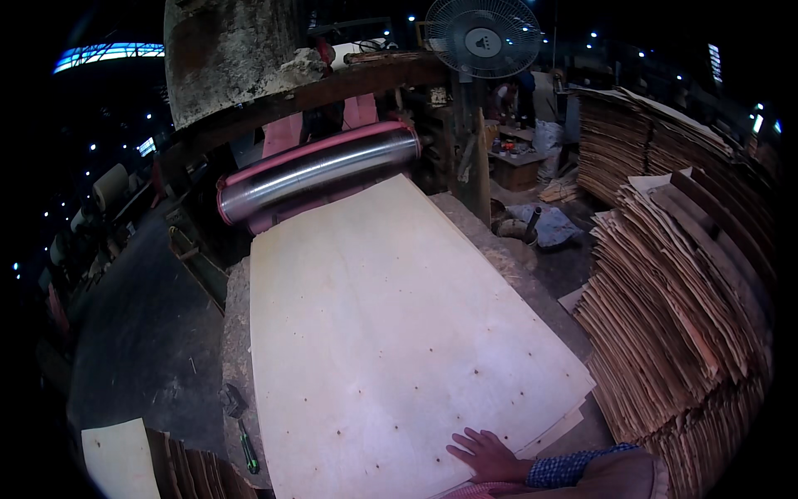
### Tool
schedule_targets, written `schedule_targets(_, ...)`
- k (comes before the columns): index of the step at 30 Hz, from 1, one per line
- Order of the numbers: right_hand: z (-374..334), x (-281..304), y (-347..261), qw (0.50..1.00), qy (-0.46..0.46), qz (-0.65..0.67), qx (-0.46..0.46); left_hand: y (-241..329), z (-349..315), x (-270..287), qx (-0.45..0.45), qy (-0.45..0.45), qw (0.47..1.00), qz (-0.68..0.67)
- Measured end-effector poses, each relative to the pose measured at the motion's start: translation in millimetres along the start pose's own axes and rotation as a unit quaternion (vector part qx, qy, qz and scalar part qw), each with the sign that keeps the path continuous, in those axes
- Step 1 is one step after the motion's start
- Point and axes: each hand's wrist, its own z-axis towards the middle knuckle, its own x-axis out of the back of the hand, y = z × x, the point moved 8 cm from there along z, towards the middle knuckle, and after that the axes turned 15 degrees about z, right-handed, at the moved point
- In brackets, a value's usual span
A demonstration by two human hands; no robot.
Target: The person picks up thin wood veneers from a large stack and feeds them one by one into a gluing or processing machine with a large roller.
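Observation:
A broad pale wood veneer sheet (399, 316), dotted with small dark knots, stretches from the lower edge up to a shiny metal roller (324, 170) stained pink. Edges of another sheet (555, 431) show under its right near corner. My right hand (485, 455) lies flat on the near right part of the veneer, fingers spread and holding nothing. A blue checked cuff covers that wrist. My left hand is out of view.
Tall stacks of brown veneer (665, 308) rise on the right. A green-handled tool (248, 449) lies left of the sheet, above more upright veneer (125, 457) at lower left. A fan (482, 40) stands beyond the roller, with a person (505, 98) farther back.

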Motion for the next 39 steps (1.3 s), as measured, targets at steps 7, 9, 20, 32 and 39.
schedule_targets(7,-3,0,2,0.999,0.032,0.023,0.026,9,-12,-13,-0.014,0.018,1.0,-0.001)
schedule_targets(9,-2,1,-1,1.0,0.021,0.008,0.021,5,-6,-5,-0.013,0.011,1.0,0.005)
schedule_targets(20,0,2,-2,1.0,0.013,-0.002,0.013,4,-2,-6,-0.003,-0.002,1.0,0.002)
schedule_targets(32,1,-1,1,1.0,0.021,0.007,0.021,6,-13,-10,0.005,0.042,0.999,-0.014)
schedule_targets(39,-6,-10,10,0.998,0.037,0.047,-0.015,11,-17,-21,0.001,0.082,0.997,-0.002)
